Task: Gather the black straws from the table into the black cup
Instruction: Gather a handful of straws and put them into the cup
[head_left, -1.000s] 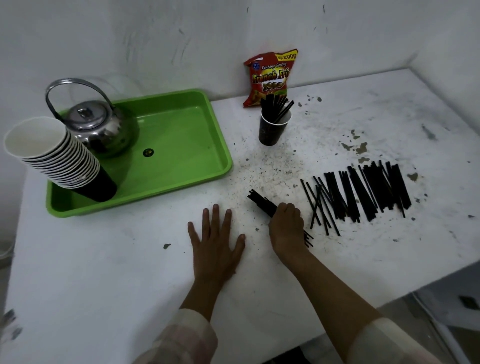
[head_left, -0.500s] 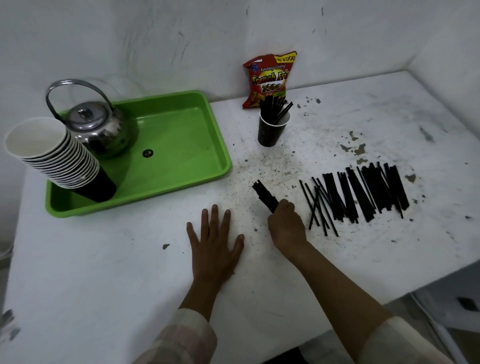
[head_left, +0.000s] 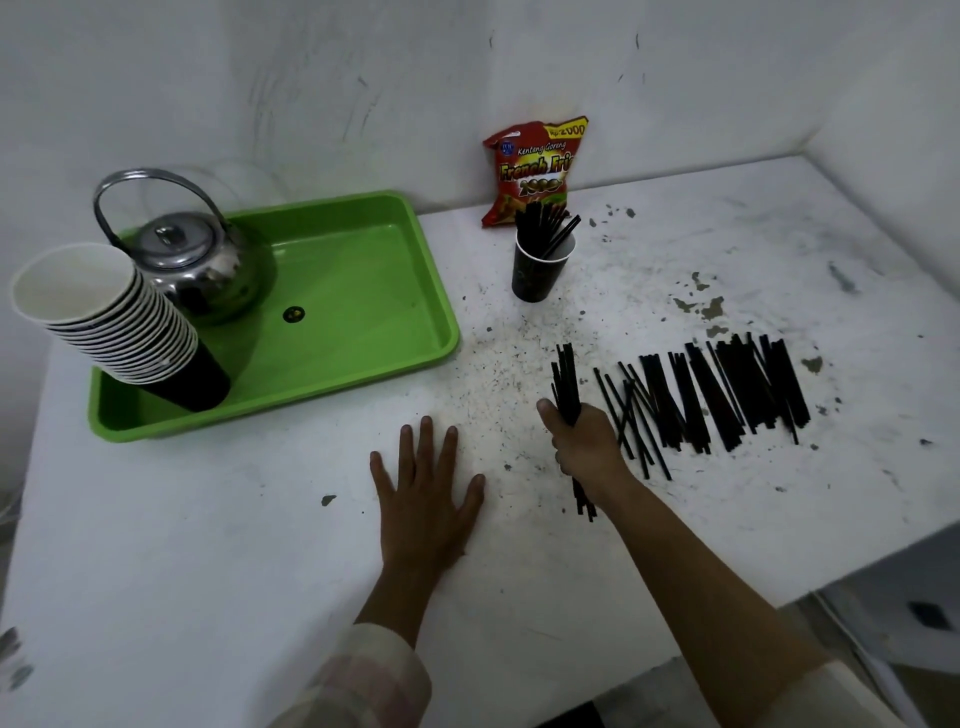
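Note:
My right hand (head_left: 587, 441) is closed around a bundle of black straws (head_left: 565, 382) near the table's middle; the bundle points up and away, and its lower ends stick out below my wrist. To its right, several loose black straws (head_left: 727, 395) lie in a row on the white table (head_left: 208, 545). The black cup (head_left: 537, 270) stands further back, upright, with several straws in it. My left hand (head_left: 423, 493) lies flat on the table, palm down, fingers spread, holding nothing.
A green tray (head_left: 363, 291) at the back left holds a metal kettle (head_left: 192, 260) and a tilted stack of paper cups (head_left: 119, 327). A red snack bag (head_left: 535, 166) leans on the wall behind the cup. The table's right edge drops off near my right forearm.
My right hand has lifted the bundle off the table and turned it from slanted left to nearly upright. The left hand has stayed in place.

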